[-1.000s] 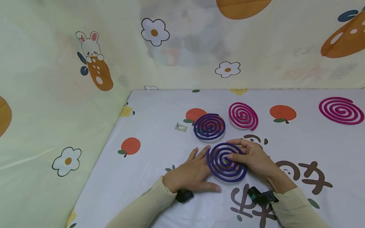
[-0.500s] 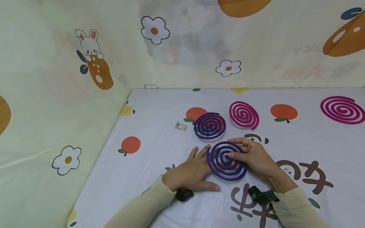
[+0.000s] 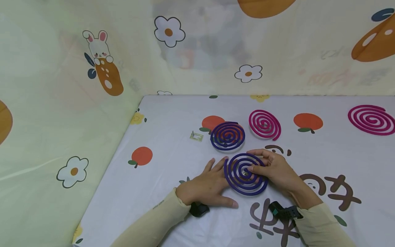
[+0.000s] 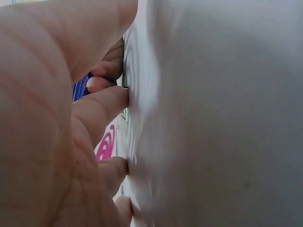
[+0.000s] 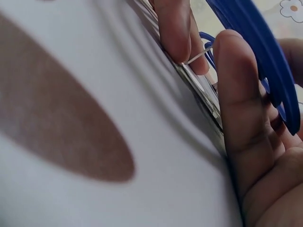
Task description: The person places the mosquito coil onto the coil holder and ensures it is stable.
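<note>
My right hand pinches a dark blue mosquito coil with its thumb near the coil's centre, tilted above the table. Flat on the cloth lies my left hand, fingers spread and partly behind the coil. Close up in the right wrist view, a fingertip presses on a thin metal coil stand. The stand's raised prong points toward the blue coil. Whether prong and coil touch is hidden. In the left wrist view, the left fingers reach down to the cloth.
Behind the hands, another blue coil and a pink coil appear raised on stands. A second pink coil lies at far right. One loose metal stand sits left of the rear blue coil. A patterned cloth wall borders the table.
</note>
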{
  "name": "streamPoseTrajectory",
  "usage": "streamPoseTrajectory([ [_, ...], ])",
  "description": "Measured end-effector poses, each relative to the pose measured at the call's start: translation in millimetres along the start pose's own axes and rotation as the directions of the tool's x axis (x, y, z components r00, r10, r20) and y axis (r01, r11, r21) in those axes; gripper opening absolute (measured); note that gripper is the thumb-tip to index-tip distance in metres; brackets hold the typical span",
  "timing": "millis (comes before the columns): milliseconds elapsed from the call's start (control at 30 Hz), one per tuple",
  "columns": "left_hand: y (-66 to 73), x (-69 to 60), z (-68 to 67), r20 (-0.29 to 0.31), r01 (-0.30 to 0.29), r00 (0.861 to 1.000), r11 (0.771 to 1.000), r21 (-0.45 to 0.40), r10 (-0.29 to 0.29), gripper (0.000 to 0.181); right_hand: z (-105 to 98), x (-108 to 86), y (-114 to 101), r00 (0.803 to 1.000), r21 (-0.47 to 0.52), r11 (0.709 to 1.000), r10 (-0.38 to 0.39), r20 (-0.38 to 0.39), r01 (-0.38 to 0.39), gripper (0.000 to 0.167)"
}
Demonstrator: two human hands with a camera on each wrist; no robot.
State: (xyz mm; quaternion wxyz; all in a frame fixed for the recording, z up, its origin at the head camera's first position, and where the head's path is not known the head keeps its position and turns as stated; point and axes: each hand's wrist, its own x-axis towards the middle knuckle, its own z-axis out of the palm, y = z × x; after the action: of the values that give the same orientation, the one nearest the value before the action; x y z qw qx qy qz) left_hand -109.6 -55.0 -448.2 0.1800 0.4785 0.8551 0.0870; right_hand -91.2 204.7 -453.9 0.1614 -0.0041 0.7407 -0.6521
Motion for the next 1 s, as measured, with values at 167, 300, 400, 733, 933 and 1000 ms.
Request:
streamPoseTrajectory([
  [167, 0.4, -0.1, 0.1, 0.004, 0.003, 1.000, 1.000, -0.007, -0.003, 0.094, -1.6, -0.4, 1.9, 1.000, -0.011, 1.000, 0.004, 0.013, -0.004, 0.061],
  [300, 0.5, -0.8, 0.4, 0.000, 0.004, 1.000, 1.000, -0.007, -0.004, 0.094, -2.2, -0.4, 3.2, 1.000, -0.020, 1.000, 0.011, 0.020, -0.010, 0.062],
  [400, 0.3, -0.4, 0.5, -0.005, 0.006, 1.000, 1.000, -0.012, -0.006, 0.092, -3.0, -0.2, 3.2, 1.000, -0.024, 1.000, 0.008, 0.022, -0.007, 0.062],
  [733, -0.8, 0.3, -0.9, -0.021, 0.003, 1.000, 1.000, 0.010, -0.003, 0.084, -4.4, 0.2, 1.5, 0.999, -0.029, 1.000, -0.007, 0.044, 0.008, 0.062],
  [933, -2.2, 0.7, -1.7, -0.027, -0.009, 1.000, 1.000, 0.022, 0.010, 0.079, -3.7, 0.1, 1.2, 0.999, -0.152, 0.987, -0.054, 0.002, 0.054, 0.058],
  [1000, -2.5, 0.9, -2.9, -0.027, -0.013, 1.000, 1.000, 0.026, 0.013, 0.077, -3.6, -0.1, 0.7, 0.998, -0.171, 0.984, -0.060, -0.004, 0.058, 0.057],
])
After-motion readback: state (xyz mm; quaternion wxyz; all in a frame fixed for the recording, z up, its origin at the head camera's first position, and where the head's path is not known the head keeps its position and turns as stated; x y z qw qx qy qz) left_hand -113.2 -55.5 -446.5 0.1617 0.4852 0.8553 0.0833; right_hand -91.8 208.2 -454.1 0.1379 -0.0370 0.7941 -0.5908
